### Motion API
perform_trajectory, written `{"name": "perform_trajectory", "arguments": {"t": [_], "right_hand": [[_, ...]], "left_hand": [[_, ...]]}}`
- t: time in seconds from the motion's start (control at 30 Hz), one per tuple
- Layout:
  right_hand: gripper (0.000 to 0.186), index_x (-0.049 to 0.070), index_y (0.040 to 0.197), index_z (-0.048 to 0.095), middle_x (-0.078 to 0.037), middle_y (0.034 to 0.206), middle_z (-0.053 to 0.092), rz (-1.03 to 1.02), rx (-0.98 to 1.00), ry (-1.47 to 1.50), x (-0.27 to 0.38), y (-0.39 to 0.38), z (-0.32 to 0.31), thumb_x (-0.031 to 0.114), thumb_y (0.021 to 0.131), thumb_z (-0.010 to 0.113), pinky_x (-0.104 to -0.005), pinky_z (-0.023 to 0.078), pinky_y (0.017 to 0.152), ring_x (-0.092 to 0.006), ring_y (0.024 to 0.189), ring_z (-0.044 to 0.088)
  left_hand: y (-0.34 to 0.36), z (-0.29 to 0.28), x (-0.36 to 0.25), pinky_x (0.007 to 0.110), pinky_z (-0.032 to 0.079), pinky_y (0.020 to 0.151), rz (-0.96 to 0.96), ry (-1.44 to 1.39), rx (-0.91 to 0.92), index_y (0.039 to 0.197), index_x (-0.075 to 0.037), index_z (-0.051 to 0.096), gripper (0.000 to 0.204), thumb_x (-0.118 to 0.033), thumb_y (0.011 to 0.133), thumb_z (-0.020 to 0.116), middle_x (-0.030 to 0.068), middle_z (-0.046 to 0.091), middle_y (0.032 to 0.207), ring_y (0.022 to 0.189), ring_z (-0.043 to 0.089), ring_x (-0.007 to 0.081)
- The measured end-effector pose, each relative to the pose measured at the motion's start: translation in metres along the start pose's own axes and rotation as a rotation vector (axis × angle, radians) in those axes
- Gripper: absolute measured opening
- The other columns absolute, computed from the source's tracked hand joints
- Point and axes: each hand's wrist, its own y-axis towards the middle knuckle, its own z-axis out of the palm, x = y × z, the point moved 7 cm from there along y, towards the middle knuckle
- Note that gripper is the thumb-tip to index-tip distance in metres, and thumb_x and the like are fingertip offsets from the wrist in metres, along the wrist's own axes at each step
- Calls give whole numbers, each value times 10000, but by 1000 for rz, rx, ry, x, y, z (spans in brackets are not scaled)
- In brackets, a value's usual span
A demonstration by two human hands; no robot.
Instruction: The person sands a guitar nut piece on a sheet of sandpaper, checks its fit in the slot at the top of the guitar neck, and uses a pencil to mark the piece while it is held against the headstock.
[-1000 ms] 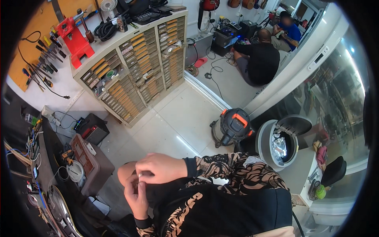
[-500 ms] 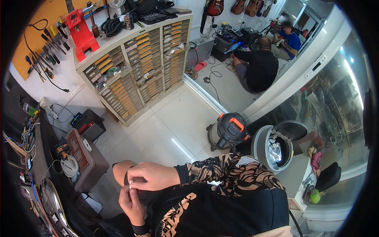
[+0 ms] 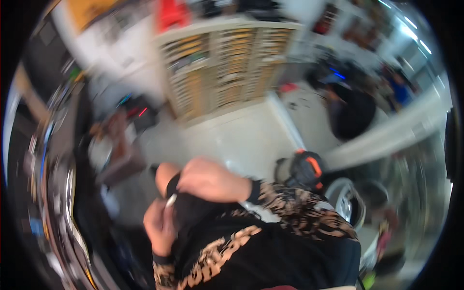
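Motion blur softens the whole view. My left hand (image 3: 159, 226), at the lower left in front of my body, pinches a small whitish piece (image 3: 171, 199) between thumb and fingertips; its exact kind is too blurred to tell. Just above and to the right is my right hand (image 3: 209, 180), its fingers curled in toward the thumb. A small gap separates it from the whitish piece, and whatever it may hold is hidden. Both hands are over my lap, near my bare knee (image 3: 166, 176) and dark clothing.
A cluttered workbench (image 3: 60, 145) runs along the left, with a brown case (image 3: 123, 162) beside it. Ahead stands a cabinet of many small drawers (image 3: 237, 63). A vacuum cleaner (image 3: 304, 169) and an open bin (image 3: 330, 191) are at right. Two people (image 3: 355, 111) sit beyond the doorway.
The view has swung left, so the room appears shifted right. My hands, joined at the fingertips before, have parted slightly, leaving the whitish piece in the left.
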Motion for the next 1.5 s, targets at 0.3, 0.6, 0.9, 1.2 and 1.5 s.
{"name": "perform_trajectory", "arguments": {"t": [0.3, 0.6, 0.9, 1.2, 1.5], "right_hand": [[340, 68, 1162, 710, -43, 1016, 703, 81, 244, 467, 93, 61, 89, 180, 923, 925, -413, 496, 982, -239, 917, 684], [193, 62, 1028, 797, -70, 945, 760, -559, 541, 638, 216, 101, 156, 131, 899, 923, -435, 557, 918, -294, 916, 723], [198, 6, 1245, 720, -47, 1055, 766, -21, 1443, 1258, 287, 43, 229, 81, 1075, 789, -281, 567, 824, -102, 951, 703], [92, -16, 1078, 762, -65, 976, 759, 333, 1935, 1311, 271, 15, 269, 75, 1085, 775, -310, 619, 801, -146, 826, 744], [151, 25, 1282, 637, -29, 1257, 675, 194, 1224, 1295, 216, 17, 272, 75, 1147, 680, -306, 560, 1002, -95, 1117, 666]], "left_hand": [[-79, -78, -53, 366, 596, 807, 103, 38, -402, 1134, 7, 781, 229, 105, 930, 742, 136, 786, 994, 894, 761, 292], [-235, -117, -83, 346, 602, 776, -78, 297, -908, 1176, 31, 785, 244, 90, 939, 793, 148, 798, 1040, 863, 777, 245], [-339, -106, -125, 320, 612, 765, -124, 317, -1234, 1223, -6, 810, 318, 111, 928, 786, 123, 799, 1021, 877, 781, 230], [-341, -86, -124, 359, 616, 807, -197, 333, -1116, 1182, -1, 795, 250, 36, 940, 848, 139, 797, 1020, 938, 797, 274], [-303, -110, -84, 342, 553, 658, -219, 388, -1162, 1132, -1, 781, 235, -4, 927, 896, 121, 733, 927, 739, 695, 229]]}}
